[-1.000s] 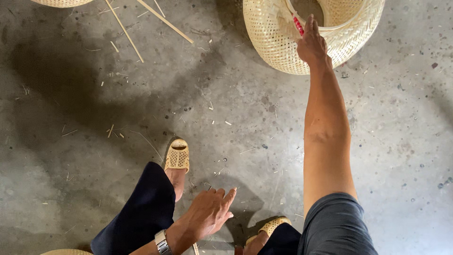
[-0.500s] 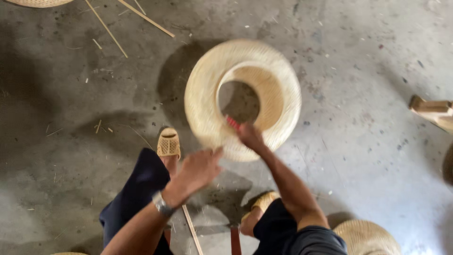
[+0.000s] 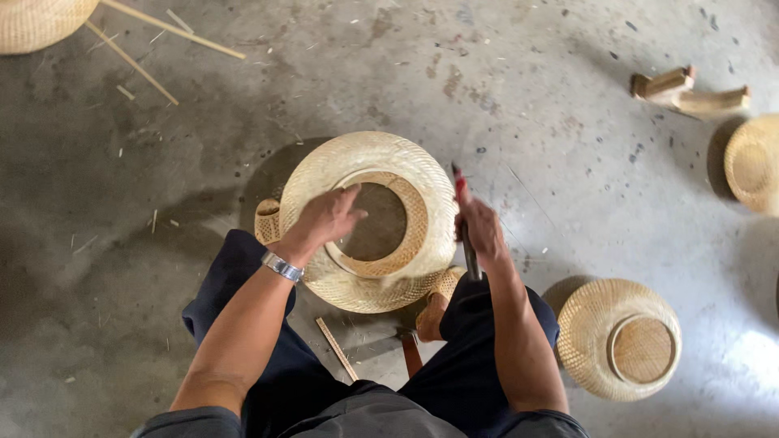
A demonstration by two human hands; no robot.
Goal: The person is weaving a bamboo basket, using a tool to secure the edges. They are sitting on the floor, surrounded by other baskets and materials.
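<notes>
Two hands held a round woven basket (image 3: 369,219) above the knees: the left hand (image 3: 324,219) lay spread on its rim, the right hand (image 3: 480,227) was clenched around a red-tipped tool (image 3: 464,223) at its far edge. Beyond the right grip sat another basket (image 3: 618,339); wooden blocks (image 3: 688,91) lay well apart.

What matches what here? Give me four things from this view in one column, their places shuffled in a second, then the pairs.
Things:
1. left hand
2. right hand
3. wood blocks
4. sticks

Places:
A. top left floor
B. on the ring basket's inner rim
C. top right floor
D. at the ring basket's right edge, gripping a red-handled tool

Pairs: 1-B, 2-D, 3-C, 4-A
</notes>
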